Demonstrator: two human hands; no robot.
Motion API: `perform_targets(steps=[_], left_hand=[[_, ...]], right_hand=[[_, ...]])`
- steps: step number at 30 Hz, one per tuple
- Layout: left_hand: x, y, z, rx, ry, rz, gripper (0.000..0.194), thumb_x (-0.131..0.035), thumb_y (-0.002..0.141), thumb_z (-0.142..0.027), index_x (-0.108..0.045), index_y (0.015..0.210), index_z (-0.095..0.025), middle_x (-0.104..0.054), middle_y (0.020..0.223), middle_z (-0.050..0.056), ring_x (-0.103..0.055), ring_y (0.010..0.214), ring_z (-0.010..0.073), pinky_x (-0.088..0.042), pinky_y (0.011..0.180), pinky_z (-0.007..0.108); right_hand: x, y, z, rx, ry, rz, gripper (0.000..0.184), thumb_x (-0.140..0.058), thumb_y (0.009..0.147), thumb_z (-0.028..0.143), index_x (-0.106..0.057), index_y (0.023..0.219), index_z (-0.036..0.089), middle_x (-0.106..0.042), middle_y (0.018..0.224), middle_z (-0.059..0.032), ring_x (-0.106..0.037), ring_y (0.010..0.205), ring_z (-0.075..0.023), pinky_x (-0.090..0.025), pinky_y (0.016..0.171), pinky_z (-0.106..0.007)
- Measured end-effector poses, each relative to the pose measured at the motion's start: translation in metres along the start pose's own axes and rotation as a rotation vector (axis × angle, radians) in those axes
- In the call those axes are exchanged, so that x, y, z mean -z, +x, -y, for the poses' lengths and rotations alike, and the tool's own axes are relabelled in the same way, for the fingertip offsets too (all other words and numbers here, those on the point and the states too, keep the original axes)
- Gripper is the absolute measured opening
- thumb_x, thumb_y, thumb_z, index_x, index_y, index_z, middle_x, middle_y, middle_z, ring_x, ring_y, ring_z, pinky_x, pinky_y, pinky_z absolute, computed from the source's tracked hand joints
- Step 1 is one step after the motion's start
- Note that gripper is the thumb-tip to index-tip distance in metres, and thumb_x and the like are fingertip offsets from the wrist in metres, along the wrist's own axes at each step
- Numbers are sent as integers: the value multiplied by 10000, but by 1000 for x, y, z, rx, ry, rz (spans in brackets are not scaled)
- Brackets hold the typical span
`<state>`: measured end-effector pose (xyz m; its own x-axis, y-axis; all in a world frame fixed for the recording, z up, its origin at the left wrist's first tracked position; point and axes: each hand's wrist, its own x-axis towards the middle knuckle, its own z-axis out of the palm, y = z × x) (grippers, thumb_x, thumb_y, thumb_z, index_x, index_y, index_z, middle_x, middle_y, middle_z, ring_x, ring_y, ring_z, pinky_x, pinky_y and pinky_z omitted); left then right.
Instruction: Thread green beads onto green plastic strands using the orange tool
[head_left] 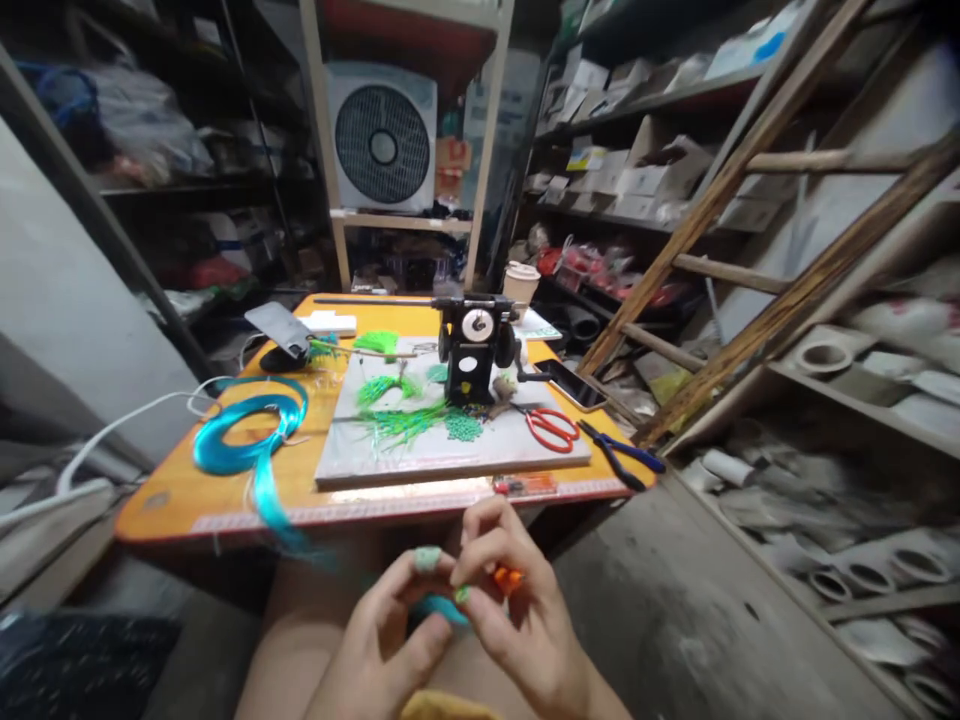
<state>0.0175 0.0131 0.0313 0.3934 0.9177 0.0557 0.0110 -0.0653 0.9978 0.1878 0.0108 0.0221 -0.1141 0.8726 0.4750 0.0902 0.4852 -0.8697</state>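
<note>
Above my lap, in front of the table edge, my two hands meet. My left hand (397,620) has pale green tape wound round a finger, and its fingers curl round a bundle of teal fibre strands (444,608). My right hand (525,600) pinches a small green piece (461,594) between thumb and finger, close to the left fingertips. An orange object (508,579) is tucked in the right hand's curled fingers; its kind is hidden. A coil of shiny teal strands (247,435) lies on the table's left, with a tail hanging over the edge.
On the orange table (172,490), a grey board (450,468) carries a black hand-crank winder (471,350), green tinsel (401,425), green beads (465,427) and red-handled scissors (553,428). Blue-handled pliers (622,455) and a phone (570,384) lie right. A wooden ladder (720,240) leans beyond.
</note>
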Motion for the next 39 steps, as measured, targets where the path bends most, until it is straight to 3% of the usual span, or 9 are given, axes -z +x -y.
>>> perform_targets(steps=[4, 6, 9, 13, 18, 22, 27, 34, 39], left_hand=[[-8, 2, -4, 235, -263, -114, 387, -840, 672, -544, -748, 804, -192, -704, 728, 27, -651, 716, 182, -558, 700, 247], [-9, 1, -1, 257, -262, -139, 302, -861, 684, -440, -724, 710, -172, -646, 642, -8, -589, 638, 134, -513, 638, 202], [-5, 0, 9, 160, -214, -218, 218, -807, 758, -339, -705, 656, -175, -621, 619, -23, -548, 600, 109, -472, 593, 175], [5, 1, 19, -12, -32, -297, 44, -758, 792, -214, -782, 757, -208, -722, 715, 3, -641, 689, 143, -505, 651, 195], [9, 2, 19, -104, 171, -314, 91, -722, 812, -161, -777, 746, -187, -735, 686, 8, -664, 653, 143, -505, 615, 195], [8, 2, 17, -150, 292, -297, 116, -692, 837, -150, -756, 741, -168, -721, 676, 10, -649, 630, 136, -495, 601, 199], [8, 3, 18, -157, 332, -305, 141, -700, 837, -164, -731, 700, -172, -678, 636, -8, -606, 585, 117, -479, 572, 188], [7, -2, 24, -13, 147, -284, 38, -728, 824, -229, -717, 813, -195, -710, 731, -9, -630, 650, 125, -510, 596, 186], [12, 1, 24, -115, 232, -311, 124, -662, 877, -176, -664, 757, -203, -656, 670, -43, -595, 602, 95, -492, 577, 158]], right_hand=[[3, -1, -5, 24, 37, 65, 176, -623, 831, 126, -638, 931, 269, -444, 1007, -24, -525, 910, -179, -459, 734, -272], [5, -2, -7, 46, 13, 98, 197, -630, 827, 127, -644, 950, 281, -437, 1026, -23, -512, 926, -184, -454, 746, -275], [7, -4, -10, 40, -19, 86, 278, -610, 841, 131, -632, 1057, 306, -434, 1054, -25, -499, 895, -176, -444, 733, -275], [4, -8, -17, -38, 4, -36, 258, -540, 916, 184, -588, 1136, 311, -464, 1086, -26, -496, 872, -167, -438, 740, -270], [-4, -11, -20, -254, 53, 42, 213, -533, 972, 349, -615, 1156, 277, -604, 1018, -37, -579, 927, -196, -464, 742, -272], [-11, -12, -17, -310, -5, 25, 163, -637, 931, 328, -662, 1075, 254, -655, 972, -33, -622, 859, -182, -471, 673, -254], [-15, -14, -17, -232, -101, -30, 78, -625, 938, 223, -698, 950, 249, -678, 888, -11, -605, 724, -142, -451, 605, -243], [-12, -13, -15, 33, -282, -82, 244, -634, 871, 46, -673, 1032, 225, -679, 899, -29, -630, 772, -147, -470, 602, -240], [-1, -9, -19, 165, -422, -86, 317, -654, 819, -8, -664, 1053, 205, -674, 901, -48, -617, 768, -157, -456, 574, -255]])
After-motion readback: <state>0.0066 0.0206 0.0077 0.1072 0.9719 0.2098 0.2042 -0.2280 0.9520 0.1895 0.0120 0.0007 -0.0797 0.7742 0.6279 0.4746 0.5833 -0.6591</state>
